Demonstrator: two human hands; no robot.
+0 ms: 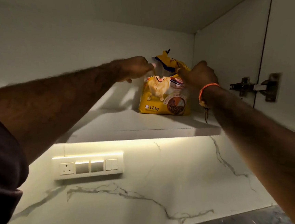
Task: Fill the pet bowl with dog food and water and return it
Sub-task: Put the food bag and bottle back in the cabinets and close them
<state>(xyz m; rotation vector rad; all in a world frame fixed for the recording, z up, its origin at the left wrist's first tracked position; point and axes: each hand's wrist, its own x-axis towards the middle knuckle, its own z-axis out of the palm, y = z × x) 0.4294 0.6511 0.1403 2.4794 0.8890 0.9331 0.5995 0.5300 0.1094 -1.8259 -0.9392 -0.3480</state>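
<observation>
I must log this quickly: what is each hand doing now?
Left hand: fingers pinch the top of the dog food bag.
Right hand: grips the bag's top.

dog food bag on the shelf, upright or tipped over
Upright. The yellow dog food bag stands on its base on the white cabinet shelf, its printed front facing out and its crumpled top pointing up between both hands.
</observation>
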